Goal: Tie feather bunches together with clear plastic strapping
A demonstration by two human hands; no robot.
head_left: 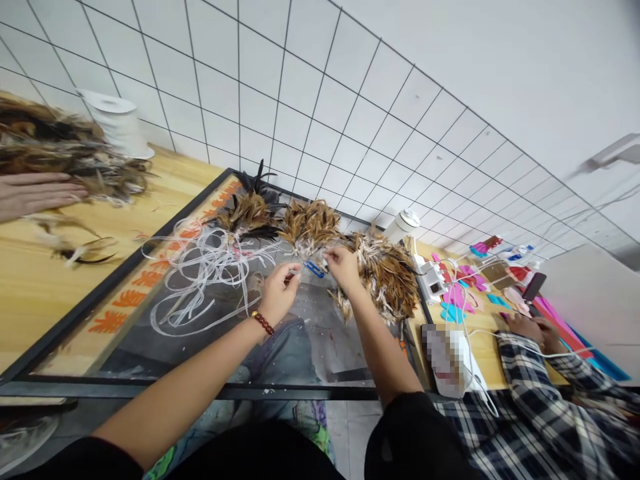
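A slim, elongated blue tool (314,269) marked the dial's centre; whether either hand held it could not be told. At nine o'clock the left hand (280,292) had its fingers curled, tips close together; at three the right hand (343,265) bent its fingertips inward, its grip too small to make out. Tawny, tufted feathers (311,221) bunched at twelve, a shaggier feather pile (393,277) spread past three, and flat white ribbon (215,265) tangled in loops beyond nine.
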